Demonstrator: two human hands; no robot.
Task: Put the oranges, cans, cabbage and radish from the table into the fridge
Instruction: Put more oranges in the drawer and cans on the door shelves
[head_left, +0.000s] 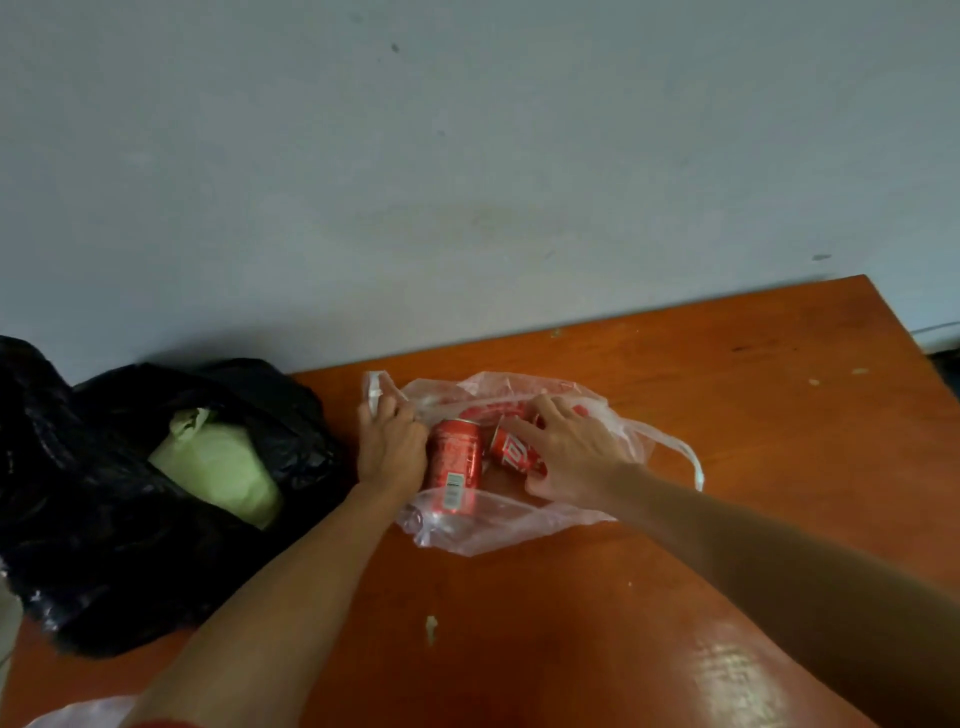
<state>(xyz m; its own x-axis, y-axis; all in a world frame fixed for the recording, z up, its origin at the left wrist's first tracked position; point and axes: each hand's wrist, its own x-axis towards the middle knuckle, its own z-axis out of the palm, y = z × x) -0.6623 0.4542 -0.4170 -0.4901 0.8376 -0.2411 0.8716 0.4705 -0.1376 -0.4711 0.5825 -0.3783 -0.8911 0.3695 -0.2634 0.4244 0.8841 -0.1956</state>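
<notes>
Red soda cans lie in a clear plastic bag (467, 530) on the orange-brown table (727, 415). One can (454, 460) lies lengthwise at the bag's mouth; a second can (514, 452) lies tilted beside it, and more red shows deeper inside. My left hand (389, 441) grips the bag's left edge next to the first can. My right hand (566, 447) reaches into the bag with spread fingers resting over the second can. A pale green cabbage (218, 467) sits in a black plastic bag (104, 519) at the table's left.
A grey wall (467, 156) runs behind the table. The table's far right corner (867, 280) is in view. A bit of pale plastic (78, 714) shows at the bottom left edge.
</notes>
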